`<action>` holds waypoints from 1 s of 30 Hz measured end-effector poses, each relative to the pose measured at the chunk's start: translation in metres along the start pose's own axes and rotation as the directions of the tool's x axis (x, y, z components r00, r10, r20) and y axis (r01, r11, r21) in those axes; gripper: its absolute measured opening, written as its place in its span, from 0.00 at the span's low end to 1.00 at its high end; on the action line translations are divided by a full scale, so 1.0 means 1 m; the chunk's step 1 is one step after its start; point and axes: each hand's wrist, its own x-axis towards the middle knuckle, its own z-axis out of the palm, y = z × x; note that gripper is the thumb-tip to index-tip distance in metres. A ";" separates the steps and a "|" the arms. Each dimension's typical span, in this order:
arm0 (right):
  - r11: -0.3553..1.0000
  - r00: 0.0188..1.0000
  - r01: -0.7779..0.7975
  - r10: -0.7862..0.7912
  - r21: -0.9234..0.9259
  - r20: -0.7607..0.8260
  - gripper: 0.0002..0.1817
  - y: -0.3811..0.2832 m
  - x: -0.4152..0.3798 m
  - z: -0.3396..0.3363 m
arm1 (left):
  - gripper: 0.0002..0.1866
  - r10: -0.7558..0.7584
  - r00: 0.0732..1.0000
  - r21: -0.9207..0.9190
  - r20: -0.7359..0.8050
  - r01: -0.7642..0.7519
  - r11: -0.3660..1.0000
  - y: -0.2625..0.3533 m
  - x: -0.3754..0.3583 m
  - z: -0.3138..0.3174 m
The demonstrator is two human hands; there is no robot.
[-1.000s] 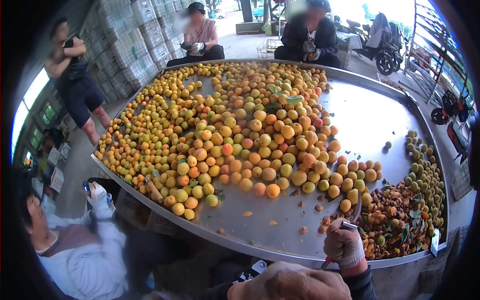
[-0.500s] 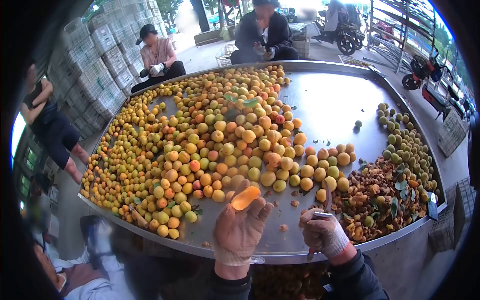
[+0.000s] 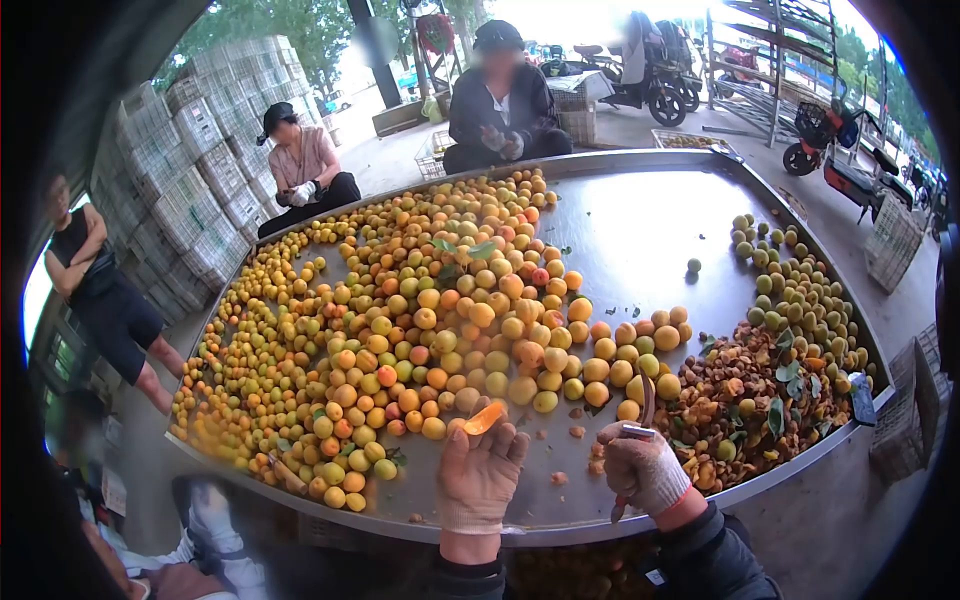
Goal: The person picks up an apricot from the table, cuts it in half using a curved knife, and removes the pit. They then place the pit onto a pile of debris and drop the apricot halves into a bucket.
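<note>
My left hand [image 3: 480, 485], in a worn knit glove, is palm up near the table's front edge. Its thumb and fingertips hold an orange apricot half [image 3: 485, 418] by its edges. To the right, my gloved right hand [image 3: 643, 472] is closed around a knife whose thin, curved brown blade [image 3: 648, 402] points up; its handle comes out below the fist. Just beyond both hands spreads a large heap of whole apricots [image 3: 440, 330], yellow, orange and greenish. Small brown scraps [image 3: 559, 479] lie on the metal between my hands.
The metal table [image 3: 620, 220] has a raised rim. At its right lie a pile of brown pits and scraps [image 3: 740, 400] and a row of greenish apricots [image 3: 790, 285]. Two people [image 3: 500, 100] sit at the far side; another person [image 3: 100, 270] stands left. Stacked crates [image 3: 180, 170] rise behind.
The apricot half has turned in my left fingers and now appears narrower, more edge-on. My right hand keeps its hold on the knife. The whole view has shifted slightly.
</note>
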 end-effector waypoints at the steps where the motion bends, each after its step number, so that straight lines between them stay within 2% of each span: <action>1: 1.000 1.000 -0.013 0.013 -0.012 0.002 0.08 -0.001 -0.001 0.002 | 0.29 0.004 1.000 0.025 -0.022 -0.003 1.000 -0.001 0.000 0.000; 9: 0.996 1.000 0.000 -0.001 -0.087 -0.003 0.09 0.003 -0.001 0.003 | 0.28 -0.017 0.999 0.035 -0.031 0.018 0.999 -0.004 -0.001 -0.003; 15: 0.996 0.998 -0.060 0.059 -0.059 -0.017 0.09 0.009 0.002 0.000 | 0.26 0.009 0.996 0.038 -0.086 -0.006 0.999 -0.003 -0.001 -0.009; 20: 0.990 0.996 -0.086 0.087 -0.110 0.000 0.10 0.013 0.003 0.002 | 0.23 0.032 0.992 0.022 -0.119 -0.030 0.999 -0.001 -0.004 -0.006; 30: 0.991 0.998 -0.068 0.069 -0.112 0.010 0.09 0.019 0.008 -0.001 | 0.20 0.082 0.967 0.169 -0.241 -0.041 0.985 0.001 -0.005 -0.013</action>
